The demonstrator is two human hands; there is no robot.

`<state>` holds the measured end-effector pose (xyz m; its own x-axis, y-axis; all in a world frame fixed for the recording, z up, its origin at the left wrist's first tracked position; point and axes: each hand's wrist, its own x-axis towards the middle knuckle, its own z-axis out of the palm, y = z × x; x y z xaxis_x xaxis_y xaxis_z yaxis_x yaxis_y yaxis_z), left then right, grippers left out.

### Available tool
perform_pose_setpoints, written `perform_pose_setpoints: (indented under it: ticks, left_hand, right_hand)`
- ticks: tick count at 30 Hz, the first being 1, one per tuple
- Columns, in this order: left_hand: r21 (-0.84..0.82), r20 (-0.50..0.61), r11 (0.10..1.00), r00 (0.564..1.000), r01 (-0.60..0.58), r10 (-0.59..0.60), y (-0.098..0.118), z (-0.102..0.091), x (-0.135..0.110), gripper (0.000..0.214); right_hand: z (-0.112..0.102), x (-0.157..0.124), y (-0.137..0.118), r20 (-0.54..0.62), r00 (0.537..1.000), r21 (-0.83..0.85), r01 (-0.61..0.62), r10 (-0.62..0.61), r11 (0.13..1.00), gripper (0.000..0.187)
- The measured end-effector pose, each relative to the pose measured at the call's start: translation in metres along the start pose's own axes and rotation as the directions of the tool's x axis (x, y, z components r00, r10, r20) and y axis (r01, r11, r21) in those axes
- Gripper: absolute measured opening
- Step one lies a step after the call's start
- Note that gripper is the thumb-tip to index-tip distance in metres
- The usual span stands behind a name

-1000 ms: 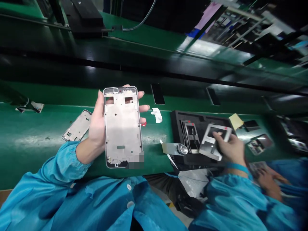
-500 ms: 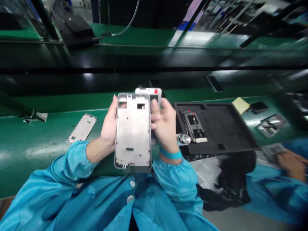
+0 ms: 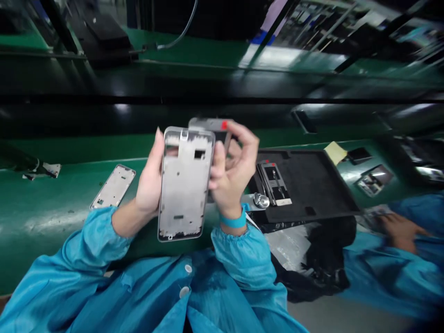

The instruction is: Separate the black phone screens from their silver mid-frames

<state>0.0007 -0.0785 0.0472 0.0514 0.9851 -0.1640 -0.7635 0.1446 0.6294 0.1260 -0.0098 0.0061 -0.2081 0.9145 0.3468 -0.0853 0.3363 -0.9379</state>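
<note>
My left hand (image 3: 150,185) is closed round the left edge of a silver phone frame (image 3: 185,185), which has cutouts near its top. The frame is held up, tilted slightly to the right at its top. My right hand (image 3: 234,171) is closed on a second phone part (image 3: 208,124), grey with a red square at its top corner. That part is behind the silver frame and mostly hidden by it. The right thumb lies near the frame's right edge; whether it presses on it I cannot tell. Another silver phone frame (image 3: 114,187) lies on the green bench to the left.
A black foam tray (image 3: 319,185) at right holds several phone parts (image 3: 275,182). A shiny metal object (image 3: 261,200) sits at its left edge. Beyond are a yellow paper (image 3: 335,152) and an opened phone (image 3: 375,180). A co-worker's hand (image 3: 400,229) is at far right.
The silver frame has tilted, its top leaning right. The right hand has raised and turned the grey part behind it, with fingers now at its red-marked corner. The view has shifted slightly.
</note>
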Motion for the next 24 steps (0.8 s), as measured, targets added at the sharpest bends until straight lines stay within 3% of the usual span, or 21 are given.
perform_pose_setpoints:
  ticks: [3, 7, 13, 15, 17, 20, 22, 24]
  left_hand:
    - [0.253, 0.086, 0.945, 0.977, -0.209, 0.193, -0.017, -0.025, -0.01, 0.085]
    - [0.506, 0.223, 0.706, 0.865, -0.496, 0.448, -0.031, -0.05, -0.016, 0.078]
    - [0.597, 0.503, 0.361, 0.685, -0.717, 0.527, -0.031, -0.06, -0.013, 0.063]
    - [0.616, 0.566, 0.263, 0.649, -0.743, 0.508, -0.029, -0.063, -0.012, 0.062]
    - [0.64, 0.604, 0.197, 0.644, -0.743, 0.469, -0.029, -0.066, -0.011, 0.065]
    - [0.64, 0.587, 0.248, 0.671, -0.728, 0.453, -0.028, -0.066, -0.01, 0.069]
    - [0.625, 0.522, 0.355, 0.71, -0.695, 0.472, -0.028, -0.063, -0.009, 0.069]
    - [0.596, 0.378, 0.508, 0.776, -0.622, 0.505, -0.024, -0.061, -0.007, 0.069]
  right_hand:
    - [0.0, -0.006, 0.006, 0.031, 1.0, 0.031, -0.001, 0.0, 1.0, 0.038]
    - [0.003, -0.012, 0.004, 0.046, 0.993, 0.066, 0.103, -0.106, 0.993, 0.039]
    - [0.02, -0.018, -0.004, -0.146, 0.981, 0.244, 0.157, -0.124, 0.957, 0.027]
    - [0.025, -0.017, -0.006, -0.153, 0.98, 0.26, 0.164, -0.127, 0.952, 0.025]
    - [0.027, -0.015, -0.01, -0.156, 0.98, 0.255, 0.16, -0.123, 0.954, 0.02]
    - [0.02, -0.01, -0.01, -0.14, 0.984, 0.244, 0.145, -0.113, 0.959, 0.026]
    - [0.007, -0.006, 0.001, -0.101, 0.987, 0.237, 0.146, -0.125, 0.961, 0.03]
    - [-0.01, -0.001, 0.025, -0.049, 0.992, 0.123, 0.118, -0.113, 0.985, 0.033]
